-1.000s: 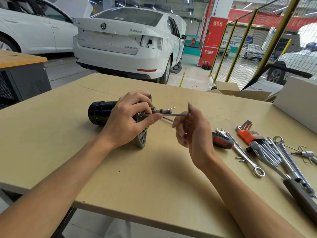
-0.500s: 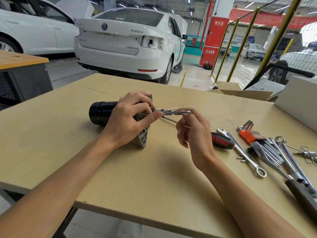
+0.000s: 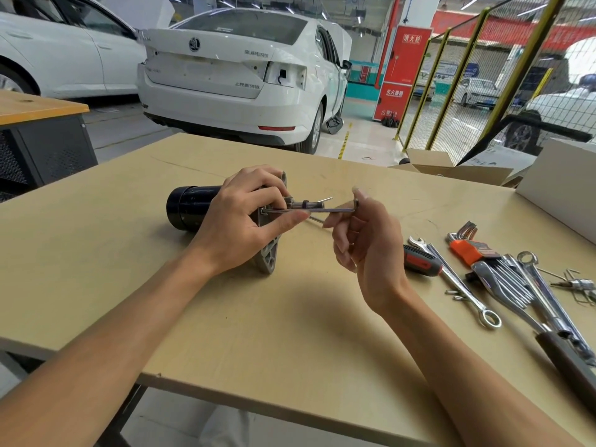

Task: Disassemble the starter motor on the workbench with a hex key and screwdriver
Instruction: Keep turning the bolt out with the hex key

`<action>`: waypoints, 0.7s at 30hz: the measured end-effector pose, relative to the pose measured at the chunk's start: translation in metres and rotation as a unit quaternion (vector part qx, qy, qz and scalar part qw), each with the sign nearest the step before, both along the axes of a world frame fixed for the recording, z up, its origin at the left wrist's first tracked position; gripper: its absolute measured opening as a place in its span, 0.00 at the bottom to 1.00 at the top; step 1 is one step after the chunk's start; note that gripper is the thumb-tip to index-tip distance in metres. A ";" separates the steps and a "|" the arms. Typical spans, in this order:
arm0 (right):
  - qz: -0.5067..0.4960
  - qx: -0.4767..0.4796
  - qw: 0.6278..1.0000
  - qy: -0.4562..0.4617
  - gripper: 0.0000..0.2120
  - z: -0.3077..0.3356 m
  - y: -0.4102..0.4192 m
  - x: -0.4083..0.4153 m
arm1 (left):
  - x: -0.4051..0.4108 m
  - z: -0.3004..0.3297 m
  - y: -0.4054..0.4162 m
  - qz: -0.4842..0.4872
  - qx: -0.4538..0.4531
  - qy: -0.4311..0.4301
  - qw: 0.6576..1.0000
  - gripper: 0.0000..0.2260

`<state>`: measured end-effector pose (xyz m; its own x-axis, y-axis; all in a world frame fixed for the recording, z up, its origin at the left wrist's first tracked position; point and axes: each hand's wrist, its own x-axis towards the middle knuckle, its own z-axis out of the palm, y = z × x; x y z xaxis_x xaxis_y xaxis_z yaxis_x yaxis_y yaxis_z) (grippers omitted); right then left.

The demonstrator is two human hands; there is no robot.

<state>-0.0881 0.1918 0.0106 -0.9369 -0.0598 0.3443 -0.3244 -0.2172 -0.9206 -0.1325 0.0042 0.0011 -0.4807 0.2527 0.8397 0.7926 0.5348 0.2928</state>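
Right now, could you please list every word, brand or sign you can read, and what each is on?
"SUPERB": white car's boot lid, right of its round badge.
Chinese script below it: blurred.
Red pillar sign, white Chinese characters: not clearly readable.
Orange hex key holder label: too small.

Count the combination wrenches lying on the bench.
2 clearly: one wrench beside the screwdriver, ring end nearest the camera; another wrench right of the hex key set. More may hide in that pile.

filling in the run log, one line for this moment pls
step: undoing bolt | left hand: holds starter motor on workbench | right hand: pinches hex key | screwdriver: lying unused
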 end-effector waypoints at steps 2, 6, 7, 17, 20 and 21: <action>-0.002 0.004 1.000 0.028 0.18 -0.001 0.000 0.001 | 0.000 0.000 0.000 0.000 -0.001 -0.003 1.000 0.18; -0.031 0.034 0.998 0.043 0.11 -0.001 -0.001 0.002 | 0.000 0.000 0.000 -0.002 0.004 -0.008 1.000 0.17; -0.041 0.039 0.997 0.044 0.12 -0.002 -0.002 0.002 | 0.000 0.000 0.000 -0.002 0.005 -0.009 1.000 0.17; -0.078 0.000 0.994 -0.075 0.21 0.000 -0.001 -0.004 | 0.000 0.000 0.000 -0.002 0.008 -0.001 1.000 0.19; -0.031 0.004 0.997 -0.069 0.28 0.002 -0.001 -0.002 | 0.000 0.000 0.000 -0.002 0.005 -0.001 1.000 0.18; -0.018 0.004 0.997 -0.069 0.29 0.002 -0.001 -0.002 | -0.001 0.000 0.000 -0.002 0.003 -0.002 1.000 0.18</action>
